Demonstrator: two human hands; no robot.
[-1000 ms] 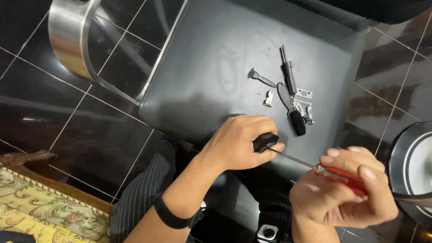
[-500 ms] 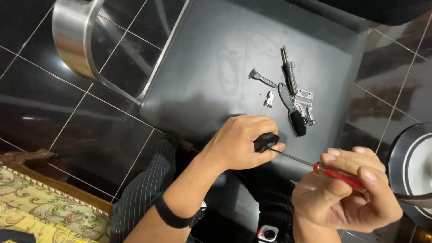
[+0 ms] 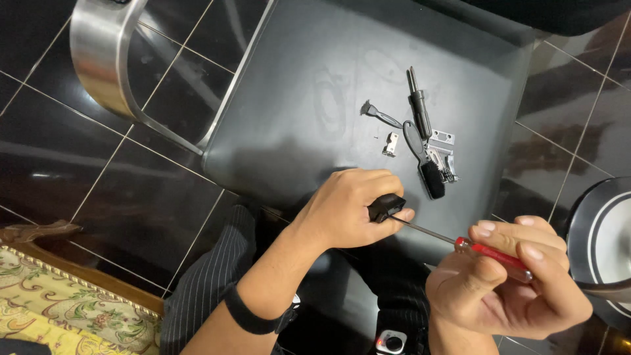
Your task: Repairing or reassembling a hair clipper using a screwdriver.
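Left hand (image 3: pixel 348 210): closed around a small black part (image 3: pixel 385 206), which is pinched between thumb and fingers; a dark band is worn on the wrist.
Small black part: held just above the near edge of the dark seat (image 3: pixel 315 98), only its right end being visible past the fingers.
Right hand (image 3: pixel 506 283): clamped on the red handle of a screwdriver (image 3: pixel 460 244), with thumb and fingers wrapped over it.
Screwdriver: held nearly level, slanting up to the left; its thin metal shaft is laid against the small black part, and the tip itself is hidden where the two meet.
Dark seat: a flat black surface carried on a shiny metal frame (image 3: pixel 98 59) that curves away at the upper left.
Loose pieces on the seat: a small black brush (image 3: pixel 380 116), a tiny silver bracket (image 3: pixel 390 144), a black rod-shaped tool (image 3: pixel 419 105), a toothed metal blade (image 3: pixel 442 152) and a black handled piece (image 3: pixel 424 164) are grouped together, well apart from both hands.
Floor (image 3: pixel 66 171): glossy black tiles with pale joints are seen around the seat.
Lower left: a patterned rug with a gold border (image 3: pixel 59 309) is seen beside a striped trouser leg (image 3: pixel 210 283).
Right edge: part of a round dark object with white rings (image 3: pixel 608 240) is cut off by the picture's edge.
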